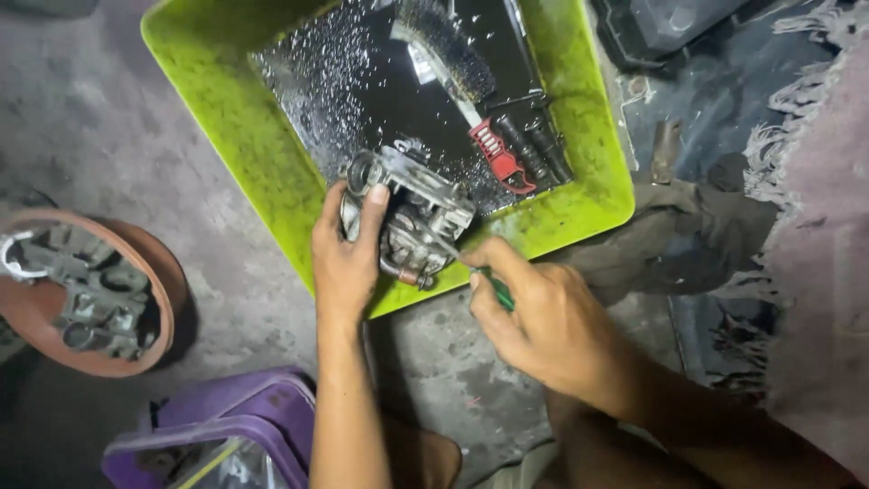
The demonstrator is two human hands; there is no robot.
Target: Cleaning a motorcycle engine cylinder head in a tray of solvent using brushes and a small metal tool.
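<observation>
Gripping the carburettor (412, 213) over the green tray (226, 109), left hand (344, 258) fingers clamp its body; right hand (543, 317) pinches a green-handled screwdriver (493, 288) (cleaning seemingly unfinished; brush (448, 54) lies in tray).

Lime-green plastic tub (226, 118), above both hands, holding dark liquid flecked with droplets; wire brush (448, 50), red-handled tool (500, 156) and black ribbed grips (534, 145) lying in it. Reddish-brown round dish (154, 263) of grimy metal parts, left of the hands. Purple plastic container (244, 407), below left. Fringed grey cloth (815, 226), right. Rough concrete floor (81, 136) underneath.
</observation>
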